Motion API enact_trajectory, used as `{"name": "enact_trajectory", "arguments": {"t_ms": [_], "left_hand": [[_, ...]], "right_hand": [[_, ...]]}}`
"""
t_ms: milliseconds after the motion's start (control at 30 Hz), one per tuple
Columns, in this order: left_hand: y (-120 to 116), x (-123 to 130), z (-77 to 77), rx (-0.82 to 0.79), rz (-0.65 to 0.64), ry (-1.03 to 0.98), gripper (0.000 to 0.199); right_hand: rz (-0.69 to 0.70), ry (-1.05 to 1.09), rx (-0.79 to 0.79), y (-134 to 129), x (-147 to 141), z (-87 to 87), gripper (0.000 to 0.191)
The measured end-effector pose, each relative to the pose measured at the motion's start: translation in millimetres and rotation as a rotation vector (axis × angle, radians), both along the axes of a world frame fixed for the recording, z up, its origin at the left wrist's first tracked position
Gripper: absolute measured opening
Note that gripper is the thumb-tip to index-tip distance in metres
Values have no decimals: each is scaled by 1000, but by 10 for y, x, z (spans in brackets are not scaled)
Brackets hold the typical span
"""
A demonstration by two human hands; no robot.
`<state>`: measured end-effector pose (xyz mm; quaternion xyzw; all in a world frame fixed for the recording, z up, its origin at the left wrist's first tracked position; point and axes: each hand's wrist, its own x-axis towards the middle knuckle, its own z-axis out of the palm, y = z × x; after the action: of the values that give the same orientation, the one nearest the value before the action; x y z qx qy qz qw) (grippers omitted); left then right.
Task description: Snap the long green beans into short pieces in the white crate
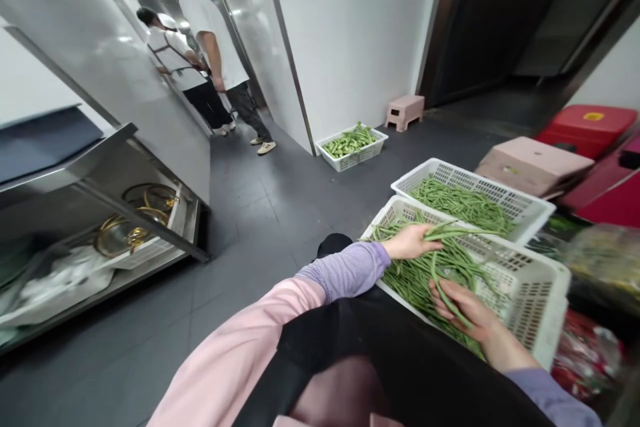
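Note:
Long green beans (413, 287) fill the left part of a white plastic basket (540, 287) in front of me, and its right part shows bare slotted floor. My left hand (413, 241) is closed around several green beans, whose ends stick out to the right over the basket. Lower and nearer to me, my right hand (463, 310) has its fingers closed on a green bean (447, 297) that runs across them. Both hands are above the basket. Just behind it stands a second white basket (425, 170) with a heap of short green bean pieces (460, 200).
A third white basket (357, 160) with green vegetables sits by the wall, near a pink stool (405, 110). More pink stools (537, 160) and a red bin (590, 127) are at right, above bagged produce (590, 353). Two people stand in the passage; a steel shelf (100, 167) is left.

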<state>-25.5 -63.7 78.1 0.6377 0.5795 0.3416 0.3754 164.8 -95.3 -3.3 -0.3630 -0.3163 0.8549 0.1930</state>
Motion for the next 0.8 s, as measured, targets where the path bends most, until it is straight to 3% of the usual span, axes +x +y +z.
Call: {"name": "enact_trajectory", "arguments": {"t_ms": [133,267,333,433,533,633,800], "left_hand": [[-95,24,-70,-73,21,-167,15],[-134,23,-194,-363,104,-405,6],[-137,17,-257,-450,123,-487,10],[-140,30,-325,-477,168,-500,20],[-164,95,-346,-375,160,-352,18],[-235,190,-299,-165,62,-26,17],[-466,347,-136,64,-219,432,17]], "right_hand": [[-94,10,14,-171,-58,60,38],[-104,9,-40,-236,-38,109,42],[-89,-2,-59,-246,-24,122,43],[-194,6,-56,-229,-24,102,47],[-343,-3,-84,-171,-29,41,51],[-440,-27,-108,-95,-3,-15,53],[-444,-10,113,71,120,-18,54]]}}
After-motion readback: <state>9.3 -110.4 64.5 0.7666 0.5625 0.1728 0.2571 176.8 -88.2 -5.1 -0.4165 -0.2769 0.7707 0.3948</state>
